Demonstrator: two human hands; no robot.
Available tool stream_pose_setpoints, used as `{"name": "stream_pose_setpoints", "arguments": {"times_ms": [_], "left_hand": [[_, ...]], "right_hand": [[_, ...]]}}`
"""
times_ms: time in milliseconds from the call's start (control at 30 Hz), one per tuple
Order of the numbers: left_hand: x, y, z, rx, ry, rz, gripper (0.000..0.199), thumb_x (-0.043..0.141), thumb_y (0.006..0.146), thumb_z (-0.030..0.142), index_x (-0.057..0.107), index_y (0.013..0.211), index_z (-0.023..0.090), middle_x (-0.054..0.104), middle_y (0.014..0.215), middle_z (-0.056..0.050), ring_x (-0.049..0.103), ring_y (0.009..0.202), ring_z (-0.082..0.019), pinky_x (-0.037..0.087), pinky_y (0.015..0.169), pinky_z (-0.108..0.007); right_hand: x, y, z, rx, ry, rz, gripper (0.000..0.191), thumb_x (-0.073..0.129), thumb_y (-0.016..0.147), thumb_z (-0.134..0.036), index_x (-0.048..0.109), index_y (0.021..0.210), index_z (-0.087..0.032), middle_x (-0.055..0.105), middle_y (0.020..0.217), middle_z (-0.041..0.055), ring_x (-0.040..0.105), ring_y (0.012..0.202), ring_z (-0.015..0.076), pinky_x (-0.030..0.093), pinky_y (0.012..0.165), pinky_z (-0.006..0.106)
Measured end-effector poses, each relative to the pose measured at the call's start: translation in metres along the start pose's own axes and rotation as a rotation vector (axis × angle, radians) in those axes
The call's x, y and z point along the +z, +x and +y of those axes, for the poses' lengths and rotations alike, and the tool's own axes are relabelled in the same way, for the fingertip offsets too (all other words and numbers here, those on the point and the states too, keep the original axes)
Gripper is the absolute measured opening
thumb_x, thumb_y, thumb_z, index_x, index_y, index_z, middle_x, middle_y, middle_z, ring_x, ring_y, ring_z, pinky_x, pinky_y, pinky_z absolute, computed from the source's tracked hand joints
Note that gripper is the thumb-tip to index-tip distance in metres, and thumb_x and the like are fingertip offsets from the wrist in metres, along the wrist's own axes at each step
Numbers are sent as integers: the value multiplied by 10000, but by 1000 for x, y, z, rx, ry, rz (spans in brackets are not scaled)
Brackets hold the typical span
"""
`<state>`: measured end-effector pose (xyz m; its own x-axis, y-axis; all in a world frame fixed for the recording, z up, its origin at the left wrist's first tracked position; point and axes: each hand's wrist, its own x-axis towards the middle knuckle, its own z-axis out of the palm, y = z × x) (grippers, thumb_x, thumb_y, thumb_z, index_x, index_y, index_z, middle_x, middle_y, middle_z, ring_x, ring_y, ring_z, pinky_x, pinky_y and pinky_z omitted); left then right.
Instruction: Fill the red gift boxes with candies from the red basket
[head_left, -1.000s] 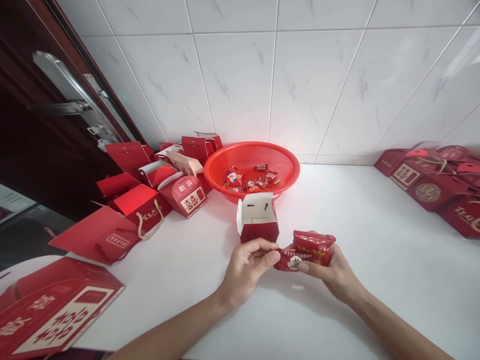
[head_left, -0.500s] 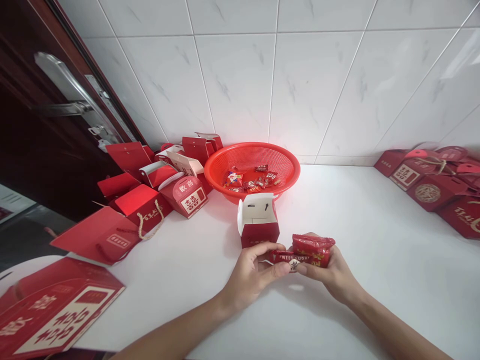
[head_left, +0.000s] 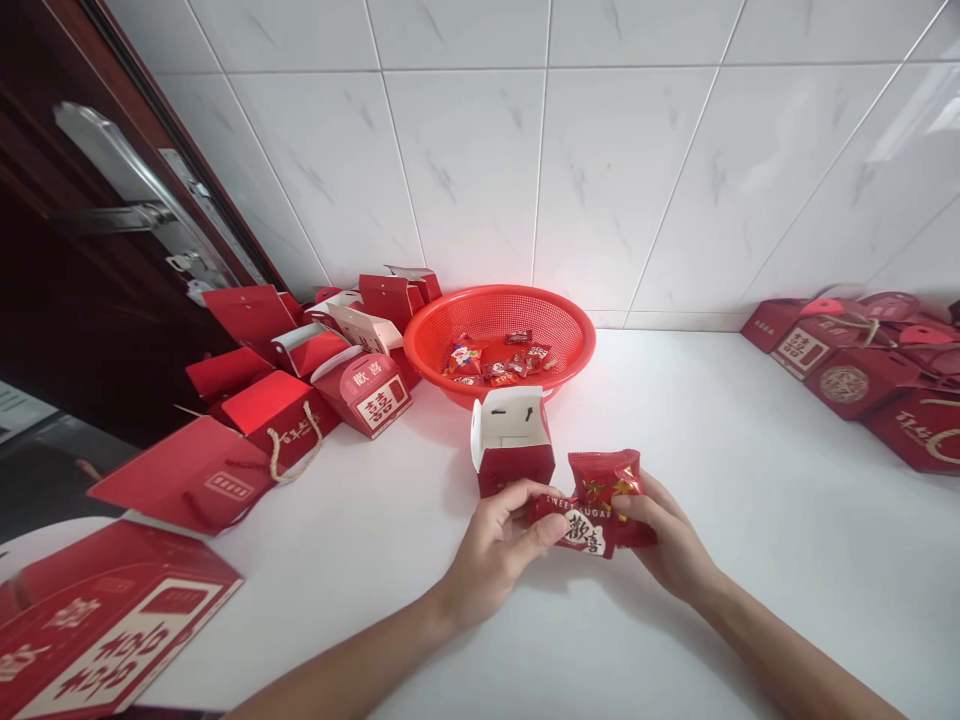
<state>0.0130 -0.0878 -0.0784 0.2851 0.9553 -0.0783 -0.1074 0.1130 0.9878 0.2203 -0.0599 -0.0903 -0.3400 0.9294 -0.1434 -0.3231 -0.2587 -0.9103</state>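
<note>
My left hand [head_left: 491, 555] pinches a red candy packet [head_left: 581, 528] lettered "SWEET SUGAR", with a pale patch and dark characters. Behind its right edge is a second red packet [head_left: 604, 475] with gold print, gripped between the thumb and fingers of my right hand [head_left: 667, 530]. Both packets are held above the white table, overlapping each other. Just beyond my left fingers stands a small red box [head_left: 516, 470], its top open and its white inside showing. A red plastic basket [head_left: 562, 300] behind the box holds several wrapped candies [head_left: 517, 362].
Several red gift boxes [head_left: 371, 395] crowd the left side, some with lids up and rope handles. One large box [head_left: 112, 620] lies at the near left. More red boxes [head_left: 847, 375] are grouped at the right. A tiled wall [head_left: 637, 180] backs the table; a door [head_left: 45, 230] stands left.
The two packets have tilted upright, so their printed faces now show more fully. My right thumb has moved off the front packet onto the gold-printed one. The view has shifted slightly.
</note>
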Motion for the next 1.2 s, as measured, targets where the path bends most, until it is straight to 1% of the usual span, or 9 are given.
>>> {"name": "stream_pose_setpoints", "arguments": {"times_ms": [67,233,300,467,600,733,833,1033,1200], "left_hand": [[-1,0,-2,33,21,-8,288,724,890,451,721,1040,206,708,971,-37,675,909,-190,546,846,-296],[-4,-1,-3,134,148,45,264,749,868,452,760,1032,246,621,1260,-73,586,1223,-267,476,1052,-352],[-5,-1,-2,151,184,32,240,751,868,441,769,1028,263,600,1319,-68,562,1270,-271,450,1092,-361],[-6,-4,3,208,252,-12,217,754,870,408,785,1044,282,653,1185,-56,639,1114,-230,519,984,-330],[-13,-5,10,297,200,4,196,776,857,366,798,1024,267,655,1105,-54,654,1009,-198,554,891,-288],[-21,-4,17,347,85,-51,170,807,831,315,817,993,265,665,1058,-58,663,977,-191,572,831,-259],[-24,-4,22,387,35,-65,175,815,824,284,822,999,279,667,1038,-61,662,973,-191,579,833,-265],[-31,-4,33,502,-90,-1,163,825,813,294,831,976,276,643,1026,-73,663,943,-200,597,759,-271],[-35,-5,38,550,-155,49,162,836,803,322,837,953,259,638,981,-67,656,889,-174,593,735,-249]], "right_hand": [[0,1,-2,-13,-43,-41,211,752,824,-376,689,951,-219,668,806,10,611,703,165,516,604,256],[-5,2,-11,-131,-291,-189,215,717,897,-388,708,974,-187,681,868,35,624,775,177,528,702,285],[-8,3,-17,-159,-408,-242,240,699,911,-401,716,990,-176,689,873,44,627,758,177,523,681,283],[-7,3,-34,-245,-652,-348,284,675,933,-399,685,1116,-182,716,1022,79,660,846,192,557,723,293],[5,5,-52,-279,-677,-397,319,641,956,-438,687,1113,-165,708,958,79,645,777,165,551,661,281],[28,12,-74,-344,-695,-413,259,664,945,-421,720,1025,-181,732,957,67,673,860,183,574,788,326],[46,18,-87,-347,-754,-423,238,709,911,-413,737,897,-177,743,848,50,675,780,170,578,767,319],[72,27,-92,-420,-670,-307,196,725,894,-339,739,798,-169,731,753,31,645,675,139,529,627,259],[80,36,-94,-396,-569,-370,240,652,955,-382,747,890,-172,710,756,24,625,652,122,509,590,234]]}}
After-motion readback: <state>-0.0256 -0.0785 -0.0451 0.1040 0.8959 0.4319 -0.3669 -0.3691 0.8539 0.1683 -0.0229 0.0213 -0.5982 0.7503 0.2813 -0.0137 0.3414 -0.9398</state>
